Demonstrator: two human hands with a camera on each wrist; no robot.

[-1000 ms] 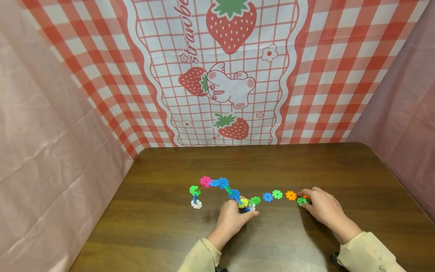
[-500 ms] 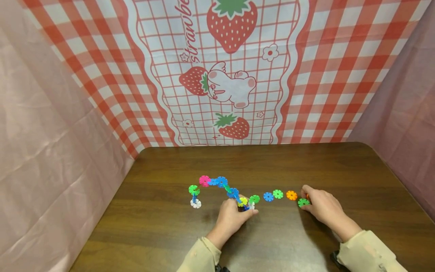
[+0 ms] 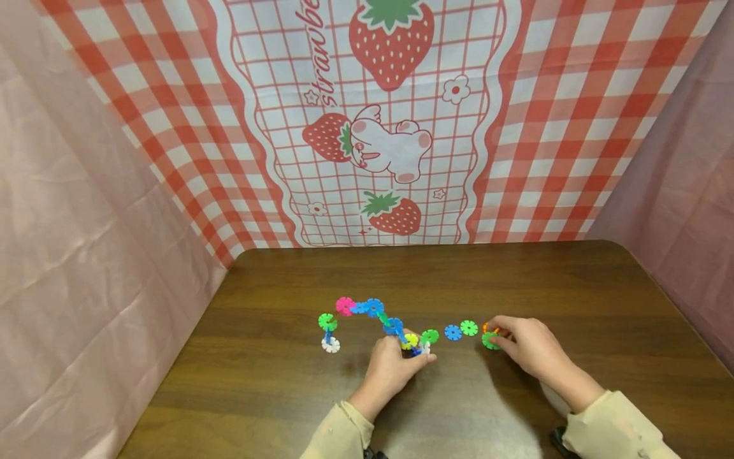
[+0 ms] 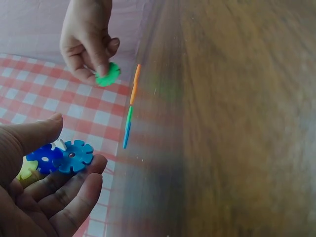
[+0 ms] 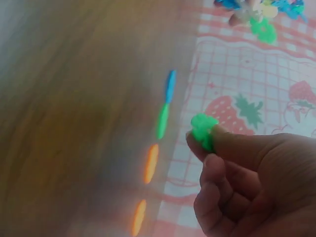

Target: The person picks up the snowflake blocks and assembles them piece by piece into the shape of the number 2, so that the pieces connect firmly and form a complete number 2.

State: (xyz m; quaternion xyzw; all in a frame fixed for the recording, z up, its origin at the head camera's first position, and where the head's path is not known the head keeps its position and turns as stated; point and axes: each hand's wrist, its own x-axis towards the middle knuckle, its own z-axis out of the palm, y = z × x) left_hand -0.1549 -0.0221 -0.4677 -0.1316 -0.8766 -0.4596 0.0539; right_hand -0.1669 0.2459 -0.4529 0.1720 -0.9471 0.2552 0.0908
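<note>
Below, my left hand [image 3: 394, 365] rests on the wooden table [image 3: 573, 287], forearm running back toward me in a beige sleeve [image 3: 337, 437]. Its thumb and fingers curl around the near end of a chain of plastic discs [image 3: 373, 310]; the left wrist view shows a blue disc [image 4: 74, 155] of that chain lying across the fingertips [image 4: 94, 165] with the thumb arched above it. The chain bends away leftward over the table, through blue and pink discs to a green one standing over a white one.

My right hand [image 3: 524, 347] reaches in from the right, wrist low, knuckles up. Thumb and forefinger are pinched on a green disc [image 3: 490, 341], which the right wrist view shows held clear at the fingertips [image 5: 212, 133]. An orange disc [image 3: 487, 327] lies just behind that hand, mostly covered by the fingers. Between the two hands, a loose blue disc [image 3: 452, 332] and a second green disc [image 3: 469, 327] lie flat, side by side.

Both wrist views see the loose discs edge-on, as thin coloured slivers, and the table surface there is blurred. The right wrist view shows two orange slivers, so I cannot tell from the head view how many orange discs sit under the hand. The chain's joints beneath my left palm are hidden. A strawberry-print cloth [image 3: 390, 127] hangs behind the table.
</note>
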